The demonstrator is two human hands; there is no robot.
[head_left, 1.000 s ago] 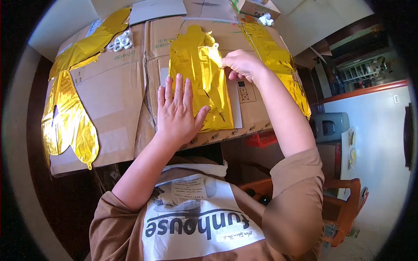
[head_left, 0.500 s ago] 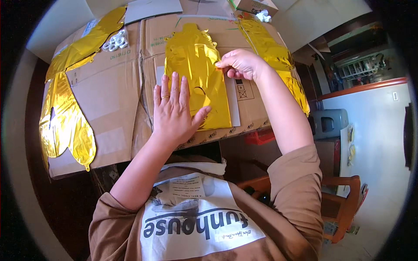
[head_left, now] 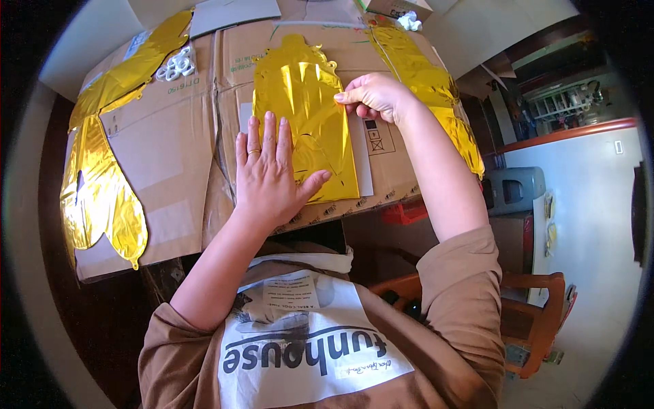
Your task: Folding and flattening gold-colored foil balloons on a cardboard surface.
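Item: one golden foil piece [head_left: 306,116], lying flat on the brown cardboard [head_left: 170,157] in front of me, near the middle of its near edge. Long axis: runs away from my body, the far end leaning slightly left. Far end: narrow, with a blunt tab pointing away from me. Near end: broad, cut straight, close to the cardboard's near edge. Small loops stand out along the far margin. A white sheet [head_left: 366,177] lies beneath, showing at both sides.

My left hand [head_left: 262,174]: palm down, flat on the foil's left part, fingers extended and close together, thumb held apart toward the right; a ring on one finger.

My right hand [head_left: 378,97]: thumb and forefinger pinching the foil's right edge, other fingers curled.

Containers: one open-looking carton [head_left: 395,7] at the far right, contents too unclear to tell; one red container [head_left: 407,213] below the table edge, mostly hidden, its inside unseen.

Also on the cardboard: a second golden foil [head_left: 112,191] at left, bent midway, its near end in two rounded lobes pointing toward me; a third golden foil [head_left: 422,68] at right, long axis slanting from far left to near right; a cluster of white rings [head_left: 176,65] beside the left foil; a pale flat board [head_left: 235,15] at the far side.
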